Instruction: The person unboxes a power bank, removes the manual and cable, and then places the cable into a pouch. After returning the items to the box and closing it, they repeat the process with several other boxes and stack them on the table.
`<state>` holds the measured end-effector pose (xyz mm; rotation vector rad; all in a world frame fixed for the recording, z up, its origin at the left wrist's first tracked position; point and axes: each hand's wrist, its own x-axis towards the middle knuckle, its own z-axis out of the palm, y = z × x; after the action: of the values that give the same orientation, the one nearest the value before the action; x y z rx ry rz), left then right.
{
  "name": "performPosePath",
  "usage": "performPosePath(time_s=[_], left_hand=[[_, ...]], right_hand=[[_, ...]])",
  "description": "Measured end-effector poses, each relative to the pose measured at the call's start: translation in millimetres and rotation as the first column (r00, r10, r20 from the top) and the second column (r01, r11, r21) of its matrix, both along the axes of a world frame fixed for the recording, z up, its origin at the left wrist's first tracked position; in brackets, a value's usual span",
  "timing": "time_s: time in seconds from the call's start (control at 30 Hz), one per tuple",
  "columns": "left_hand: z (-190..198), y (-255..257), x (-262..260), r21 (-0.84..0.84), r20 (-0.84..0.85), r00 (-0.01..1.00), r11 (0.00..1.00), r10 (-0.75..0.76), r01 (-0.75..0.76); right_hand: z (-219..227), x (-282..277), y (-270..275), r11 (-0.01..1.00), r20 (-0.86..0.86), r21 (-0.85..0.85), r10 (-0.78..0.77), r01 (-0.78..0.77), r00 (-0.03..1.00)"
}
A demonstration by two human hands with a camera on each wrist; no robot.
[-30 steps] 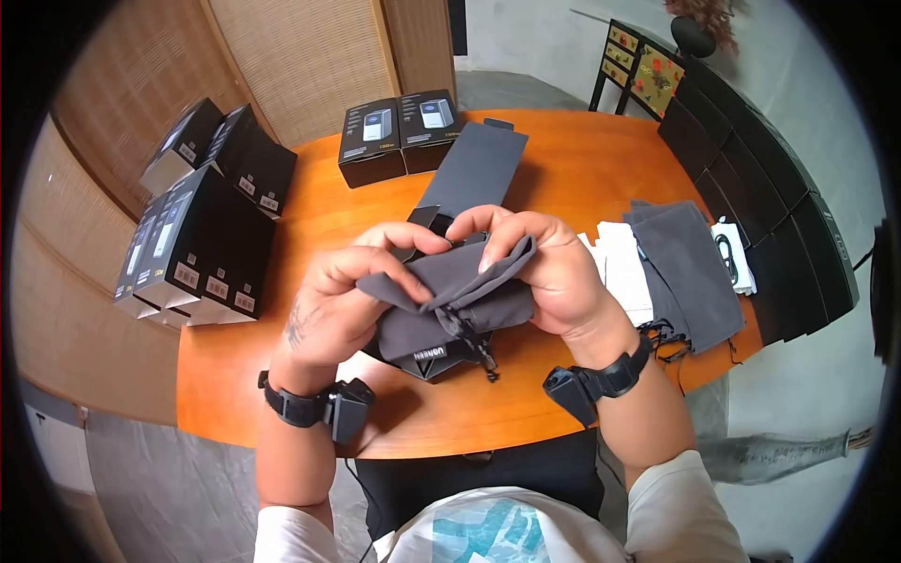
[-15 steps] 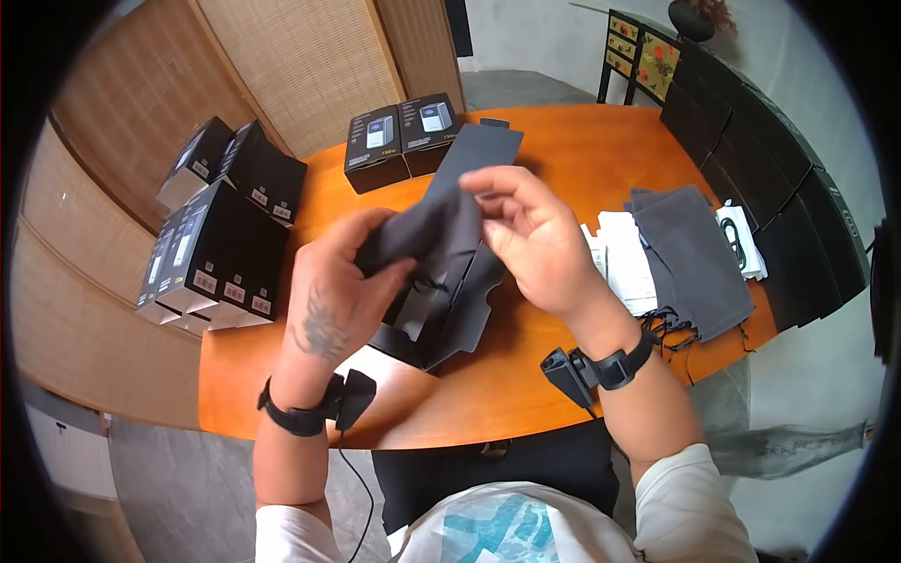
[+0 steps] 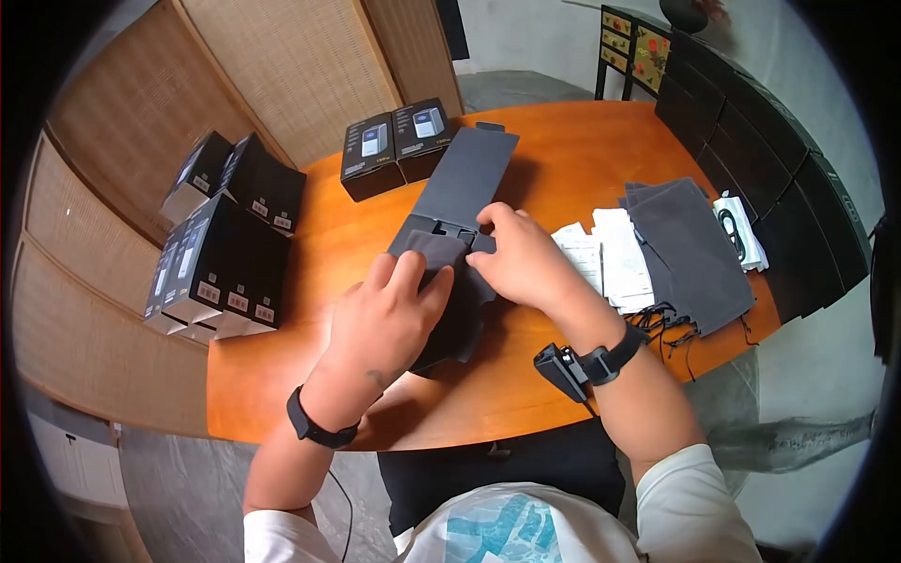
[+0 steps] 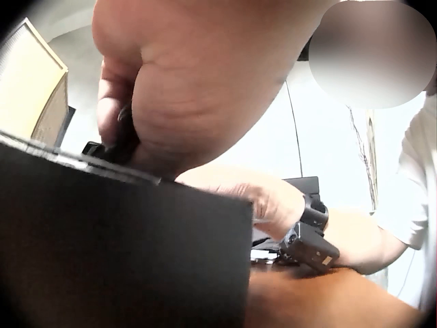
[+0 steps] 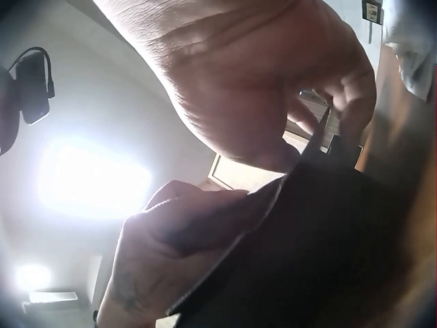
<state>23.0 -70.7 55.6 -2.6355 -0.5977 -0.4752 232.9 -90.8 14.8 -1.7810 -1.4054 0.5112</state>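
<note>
An open black box (image 3: 465, 178) lies mid-table on the orange table (image 3: 563, 150), its lid flipped back to the far side. A grey pouch (image 3: 427, 249) sits in the box's mouth. My left hand (image 3: 389, 314) lies flat on the pouch with straight fingers and presses down. My right hand (image 3: 511, 258) holds the pouch's far end with bent fingers and thumb. The left wrist view shows the left hand (image 4: 191, 82) on the box's dark wall (image 4: 123, 246). In the right wrist view the right hand (image 5: 259, 75) meets the left hand (image 5: 177, 232) over the dark box (image 5: 307, 253).
Stacks of closed black boxes (image 3: 216, 263) stand at the left edge, and two more (image 3: 394, 145) at the far side. To the right lie white leaflets (image 3: 615, 263), several grey pouches (image 3: 690, 249) and a white cable pack (image 3: 741, 230). A dark cabinet (image 3: 788, 169) runs along the right.
The hands held the pouch up above the box, folding it. They have come down, and the pouch now lies in the box under both hands.
</note>
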Motion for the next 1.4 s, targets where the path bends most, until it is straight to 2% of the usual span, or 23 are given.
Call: performPosePath(time_s=[0.03, 0.13, 0.23, 0.33, 0.37, 0.47, 0.53, 0.63, 0.73, 0.77, 0.87, 1.0, 1.03, 1.13, 1.33, 1.4], left_hand=[[4, -1, 0, -0.029, -0.020, 1.000, 0.999, -0.017, 0.017], [5, 1, -3, -0.102, -0.029, 0.998, 0.993, -0.059, 0.055], [-1, -2, -3, -0.078, 0.048, 0.998, 0.995, -0.050, 0.054], [-5, 2, -4, 0.062, 0.183, 0.981, 0.997, -0.065, 0.054], [-5, 5, -5, 0.123, 0.229, 0.970, 0.991, -0.081, 0.054], [1, 13, -9, 0.238, 0.219, 0.963, 0.966, -0.156, 0.102], [-4, 14, -12, 0.214, 0.103, 0.964, 0.952, -0.245, 0.219], [-8, 13, -12, 0.160, -0.116, 0.933, 0.921, -0.340, 0.355], [-4, 20, -14, 0.178, -0.081, 0.939, 0.922, -0.336, 0.345], [-3, 17, -16, 0.144, -0.028, 0.964, 0.953, -0.264, 0.265], [-10, 18, -27, 0.230, -0.039, 0.991, 0.964, -0.130, 0.136], [-19, 10, -24, 0.118, -0.081, 0.997, 0.993, 0.001, 0.008], [-15, 7, -21, -0.025, -0.092, 0.994, 0.998, 0.063, -0.066], [-2, 5, -16, -0.218, -0.135, 0.986, 0.968, 0.097, -0.125], [25, 16, -17, -0.483, -0.295, 0.940, 0.875, -0.171, 0.008], [25, 16, -15, -0.494, -0.318, 0.931, 0.869, -0.180, -0.001]], right_hand=[[-4, 3, 4, 0.999, -0.117, -0.008, 0.050, -0.051, 0.992], [-8, 9, 8, 0.995, -0.396, -0.039, 0.067, -0.090, 0.916], [-8, 8, 10, 0.990, -0.278, 0.012, 0.136, -0.138, 0.951], [5, -2, -6, 0.992, 0.135, 0.118, 0.032, -0.049, 0.990], [7, -2, -5, 0.993, 0.117, 0.107, 0.039, -0.052, 0.992], [4, -1, -5, 0.993, 0.073, 0.101, 0.054, -0.061, 0.996], [-1, 1, -4, 0.987, 0.075, 0.142, 0.064, -0.074, 0.995], [2, 1, -3, 0.991, 0.068, 0.111, 0.066, -0.074, 0.995], [5, 2, -4, 0.989, 0.047, 0.118, 0.084, -0.089, 0.995], [4, 3, -3, 0.988, 0.049, 0.124, 0.081, -0.087, 0.995], [2, 5, -2, 0.987, 0.051, 0.141, 0.073, -0.080, 0.996], [6, 5, -5, 0.987, 0.045, 0.137, 0.076, -0.082, 0.996], [6, 4, -5, 0.987, 0.043, 0.134, 0.080, -0.085, 0.996], [-1, 5, -1, 0.981, 0.093, 0.176, 0.063, -0.079, 0.994], [5, 5, -3, 0.988, 0.059, 0.122, 0.091, -0.098, 0.994], [6, 5, -5, 0.986, 0.051, 0.130, 0.098, -0.104, 0.994]])
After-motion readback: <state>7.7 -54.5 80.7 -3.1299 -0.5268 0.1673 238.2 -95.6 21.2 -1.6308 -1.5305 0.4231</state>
